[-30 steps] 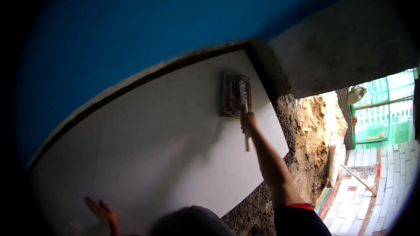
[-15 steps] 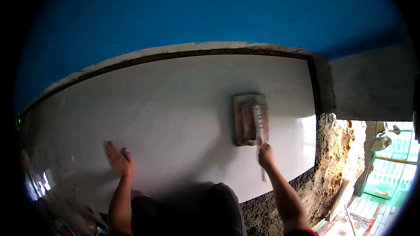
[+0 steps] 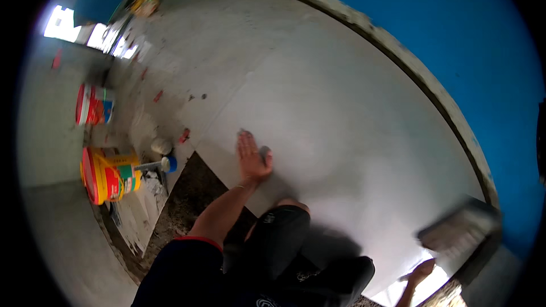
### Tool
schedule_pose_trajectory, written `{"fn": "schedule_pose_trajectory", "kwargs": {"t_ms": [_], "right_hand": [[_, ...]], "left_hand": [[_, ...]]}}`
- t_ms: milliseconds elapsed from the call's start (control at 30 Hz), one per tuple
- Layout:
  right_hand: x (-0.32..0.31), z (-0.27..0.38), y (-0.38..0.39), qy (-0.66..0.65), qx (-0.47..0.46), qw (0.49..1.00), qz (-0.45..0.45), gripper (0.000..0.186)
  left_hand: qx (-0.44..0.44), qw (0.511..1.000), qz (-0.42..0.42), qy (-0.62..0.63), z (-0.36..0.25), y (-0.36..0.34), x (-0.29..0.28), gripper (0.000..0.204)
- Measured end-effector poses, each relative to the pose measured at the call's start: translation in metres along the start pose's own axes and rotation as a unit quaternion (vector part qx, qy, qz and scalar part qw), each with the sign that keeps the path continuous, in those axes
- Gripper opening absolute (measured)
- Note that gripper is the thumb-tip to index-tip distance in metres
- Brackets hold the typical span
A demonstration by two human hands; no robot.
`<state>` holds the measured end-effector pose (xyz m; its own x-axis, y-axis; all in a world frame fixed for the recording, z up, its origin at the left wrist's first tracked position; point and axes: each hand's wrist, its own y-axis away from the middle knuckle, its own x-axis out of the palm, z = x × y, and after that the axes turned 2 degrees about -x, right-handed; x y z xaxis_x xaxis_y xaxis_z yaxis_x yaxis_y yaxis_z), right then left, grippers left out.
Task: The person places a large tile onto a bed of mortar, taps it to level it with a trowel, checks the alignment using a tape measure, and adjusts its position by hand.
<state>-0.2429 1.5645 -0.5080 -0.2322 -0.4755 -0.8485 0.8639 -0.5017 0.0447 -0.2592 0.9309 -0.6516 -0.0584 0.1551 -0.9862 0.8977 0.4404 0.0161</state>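
The person kneels on the floor, dark-clad knee just below the left hand (image 3: 252, 156), which lies flat, palm down, on the big pale floor tile (image 3: 352, 136); fingers straight & close together, pointing away, thumb off to the side, gripping nothing. It looks like a brace: weight through the arm w/ the tile pinned under the palm. The tile's near corner sits just below the wrist, over rough dark bedding (image 3: 187, 199), prob. the base it is laid on. The right hand (image 3: 420, 273) is low at the frame's bottom right, blurred; fingers seem to reach up to the blurred grey float or trowel (image 3: 460, 233) just above the fingertips, but whether they are clamped on its handle can't be told. Left of the left-hand fingers, well apart, a yellow-and-red bucket (image 3: 108, 175) lies on its side w/ a blue-tipped tool (image 3: 159, 165) beside it, within arm's reach. Farther out, a second red-and-white pail (image 3: 92, 105). Beyond the fingertips, the tile runs to a blue wall (image 3: 455, 34).
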Motion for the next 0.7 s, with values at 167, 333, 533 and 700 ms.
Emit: {"fn": "schedule_pose_trajectory", "kwargs": {"t_ms": [167, 333, 533, 700], "right_hand": [[0.072, 0.056, -0.045, -0.058, 0.194, 0.941, 0.27, 0.064], [-0.053, 0.157, -0.058, -0.237, 0.189, 0.944, 0.133, 0.065], [0.085, 0.172, 0.027, -0.004, -0.233, 0.962, 0.142, 0.048], [0.219, 0.277, 0.029, 0.06, -0.035, 0.897, 0.438, 0.061]], "left_hand": [[-0.003, 0.999, 0.013, 0.049, -0.004, 0.002, -0.022, 0.09], [-0.032, 0.997, 0.011, 0.063, 0.051, 0.013, -0.044, 0.089], [-0.054, 0.997, 0.021, 0.045, 0.083, 0.017, -0.037, 0.089], [-0.057, 0.994, -0.004, 0.097, 0.078, 0.017, -0.053, 0.088]]}}
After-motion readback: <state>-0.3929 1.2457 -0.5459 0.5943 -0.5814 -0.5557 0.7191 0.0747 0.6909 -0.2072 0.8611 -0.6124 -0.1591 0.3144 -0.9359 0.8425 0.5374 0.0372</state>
